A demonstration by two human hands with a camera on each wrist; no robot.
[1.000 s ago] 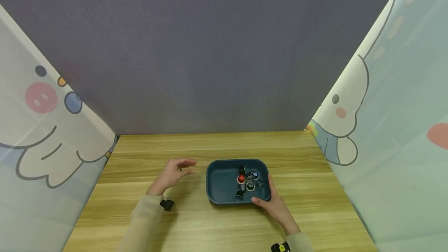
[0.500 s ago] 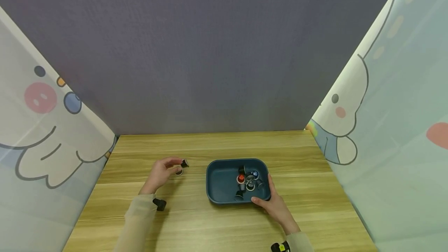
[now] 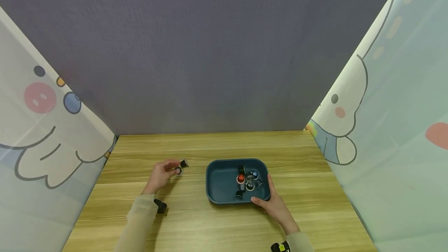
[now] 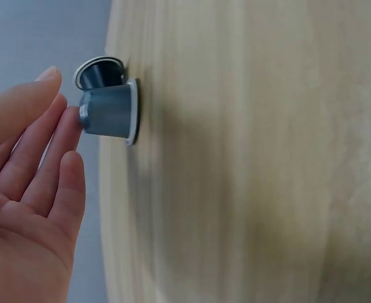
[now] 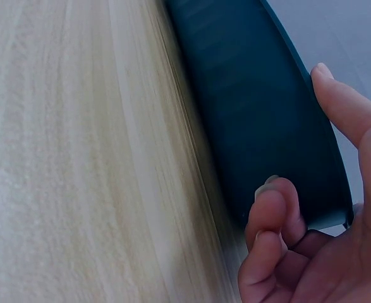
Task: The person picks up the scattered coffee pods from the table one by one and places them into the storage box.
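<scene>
Two dark coffee capsules stand close together on the table at the left. The nearer coffee capsule (image 4: 109, 110) rests rim-down, and the other coffee capsule (image 3: 184, 163) lies tipped just beyond it. My left hand (image 3: 162, 175) is beside them, with extended fingertips at the nearer one's narrow end. In the left wrist view, its thumb is apart from the capsule. My right hand (image 3: 276, 206) holds the near right corner of a dark blue tray (image 3: 220, 203), thumb at the rim (image 5: 299, 60) and fingers around the end wall. Several coffee capsules, one red (image 3: 241, 178), lie in the tray's right half.
The wooden table (image 3: 196, 228) runs back to a grey wall (image 3: 210, 69). Printed curtains (image 3: 395, 158) flank both sides. Each wrist carries a small black camera (image 3: 160, 206).
My left hand has moved left from near the tray to the two capsules, bringing them into sight. Its fingers have dipped slightly toward the nearer one. The right hand and tray stay put.
</scene>
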